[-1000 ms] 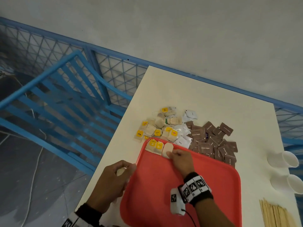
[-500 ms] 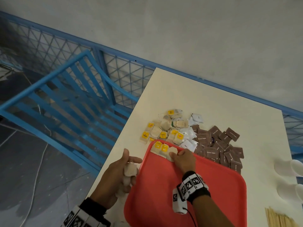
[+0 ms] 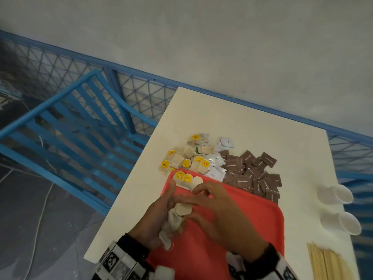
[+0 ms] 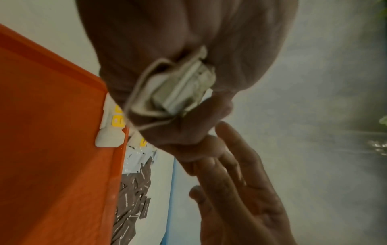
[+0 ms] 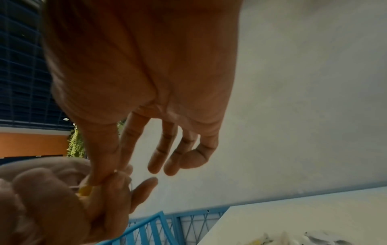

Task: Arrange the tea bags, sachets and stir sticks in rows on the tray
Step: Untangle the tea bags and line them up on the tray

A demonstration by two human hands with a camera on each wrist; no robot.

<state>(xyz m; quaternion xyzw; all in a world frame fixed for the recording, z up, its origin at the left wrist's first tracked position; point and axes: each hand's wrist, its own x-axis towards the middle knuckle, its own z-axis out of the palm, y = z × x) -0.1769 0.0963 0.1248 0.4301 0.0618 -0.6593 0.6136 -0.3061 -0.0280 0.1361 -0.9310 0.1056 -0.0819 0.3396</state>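
Observation:
A red tray point(image 3: 238, 235) lies on the white table, with three tea bags point(image 3: 186, 179) in a row at its far left corner. Over the tray's left edge, my left hand point(image 3: 157, 217) grips a bunch of tea bags point(image 3: 176, 219). The left wrist view shows that bunch point(image 4: 180, 89) squeezed in the curled fingers, strings trailing. My right hand point(image 3: 214, 209) has come up to the bunch. Its thumb and index finger pinch the top tea bag point(image 3: 183, 208), and the other fingers stay spread. In the right wrist view a yellow tag point(image 5: 85, 190) shows under the thumb.
Loose tea bags point(image 3: 187, 156), white sachets point(image 3: 217, 160) and brown sachets point(image 3: 254, 176) are piled beyond the tray. Stir sticks point(image 3: 327, 261) lie at the near right, beside two white cups point(image 3: 335, 194). A blue slatted frame point(image 3: 70, 128) stands left of the table.
My right hand has left the row at the tray's far corner and drawn back to the bunch. My left hand has shifted right, over the tray's edge.

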